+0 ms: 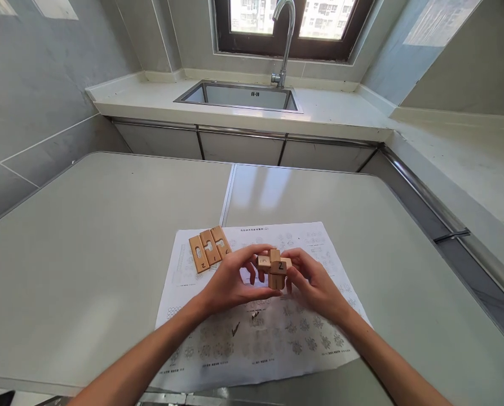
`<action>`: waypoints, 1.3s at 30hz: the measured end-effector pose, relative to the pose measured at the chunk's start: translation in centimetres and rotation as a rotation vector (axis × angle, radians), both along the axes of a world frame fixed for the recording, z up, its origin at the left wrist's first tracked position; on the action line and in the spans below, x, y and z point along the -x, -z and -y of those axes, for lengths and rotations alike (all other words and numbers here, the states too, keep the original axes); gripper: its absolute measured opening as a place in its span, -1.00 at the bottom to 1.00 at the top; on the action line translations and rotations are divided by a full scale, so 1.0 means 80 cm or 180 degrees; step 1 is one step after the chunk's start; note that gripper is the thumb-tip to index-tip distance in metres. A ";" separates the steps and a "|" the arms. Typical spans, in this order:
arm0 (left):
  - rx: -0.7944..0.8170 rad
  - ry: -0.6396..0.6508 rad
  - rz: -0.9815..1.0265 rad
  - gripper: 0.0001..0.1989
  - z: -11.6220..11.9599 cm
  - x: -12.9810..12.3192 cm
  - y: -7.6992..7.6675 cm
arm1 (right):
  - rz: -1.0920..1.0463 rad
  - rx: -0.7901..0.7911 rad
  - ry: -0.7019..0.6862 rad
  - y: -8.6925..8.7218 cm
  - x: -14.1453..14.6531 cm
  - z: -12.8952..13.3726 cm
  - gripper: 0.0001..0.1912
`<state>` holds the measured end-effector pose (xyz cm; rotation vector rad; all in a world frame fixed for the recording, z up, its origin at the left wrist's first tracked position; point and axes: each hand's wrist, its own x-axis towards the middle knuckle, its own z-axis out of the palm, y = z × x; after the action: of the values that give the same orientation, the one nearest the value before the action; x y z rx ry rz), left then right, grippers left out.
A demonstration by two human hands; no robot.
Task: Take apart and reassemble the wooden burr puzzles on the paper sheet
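Observation:
Between my two hands is a wooden interlocking puzzle [277, 269], its short blocks crossing each other; a dark "2" marks the block facing me. My left hand [239, 276] grips it from the left, thumb below and fingers on top. My right hand [313, 279] closes on its right side with thumb and fingers. The puzzle is held above a printed instruction sheet [218, 349] covered in small diagrams. Left of my left hand, three flat wooden pieces [210, 248] with cut-out slots and numbers lie side by side on the sheet.
The sheet lies on a pale folding table [87, 254] with a seam down its middle. Beyond the table's far edge are a counter [336, 110], a sink [243, 96] and a tap [286, 45] below a window. Another counter [467, 163] runs along the right.

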<state>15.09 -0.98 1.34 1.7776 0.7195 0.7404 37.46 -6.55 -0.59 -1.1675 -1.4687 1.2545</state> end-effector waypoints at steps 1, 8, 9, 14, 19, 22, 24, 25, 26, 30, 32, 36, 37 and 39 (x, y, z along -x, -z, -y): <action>0.0035 -0.0019 -0.0017 -0.30 0.000 0.000 0.000 | 0.0220 -0.0171 0.0092 0.001 0.001 0.001 -0.57; -0.0343 -0.0048 -0.0030 -0.37 0.000 -0.002 -0.005 | 0.0395 -0.0176 0.0003 0.002 0.002 0.002 -0.56; -0.0446 -0.0050 -0.0023 -0.38 0.000 -0.003 -0.005 | 0.0289 -0.0064 -0.0055 0.001 0.002 0.002 -0.55; -0.0708 0.0047 0.0037 -0.34 0.001 -0.003 -0.003 | -0.0121 0.0293 -0.0165 -0.002 0.003 0.001 -0.51; -0.0669 0.0026 0.0004 -0.18 -0.002 0.001 0.001 | -0.0896 0.0842 -0.0021 -0.001 0.003 -0.003 -0.53; -0.0882 -0.0328 -0.0172 -0.29 -0.010 0.006 0.002 | -0.1664 0.1252 0.0279 0.001 -0.002 -0.011 -0.57; -0.1102 -0.0675 -0.0391 -0.45 -0.017 0.011 0.001 | -0.2277 0.1478 0.0436 0.004 -0.008 -0.017 -0.63; -0.1213 -0.0824 -0.0511 -0.51 -0.022 0.014 0.001 | -0.2545 0.1547 0.0506 0.006 -0.011 -0.020 -0.65; -0.1320 -0.0941 -0.0631 -0.56 -0.026 0.017 0.000 | -0.2767 0.1585 0.0577 0.008 -0.015 -0.023 -0.67; -0.1682 -0.1160 -0.1133 -0.62 -0.044 0.035 0.000 | -0.3311 0.1541 0.0844 0.014 -0.027 -0.031 -0.74; -0.1743 -0.1177 -0.1360 -0.56 -0.051 0.045 0.000 | -0.3489 0.1544 0.0934 0.015 -0.032 -0.033 -0.77; -0.1771 -0.1009 -0.1641 -0.35 -0.062 0.068 0.002 | -0.3779 0.1723 0.1052 0.013 -0.039 -0.034 -0.85; -0.1798 -0.0978 -0.1683 -0.30 -0.063 0.074 0.003 | -0.3845 0.1753 0.1068 0.012 -0.040 -0.034 -0.87; -0.1852 -0.0939 -0.1759 -0.24 -0.065 0.085 0.005 | -0.3946 0.1746 0.1101 0.010 -0.040 -0.035 -0.88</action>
<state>8.28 4.19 0.94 2.4869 1.2446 0.6967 40.68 -3.77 -1.42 -0.6260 -0.0104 1.6785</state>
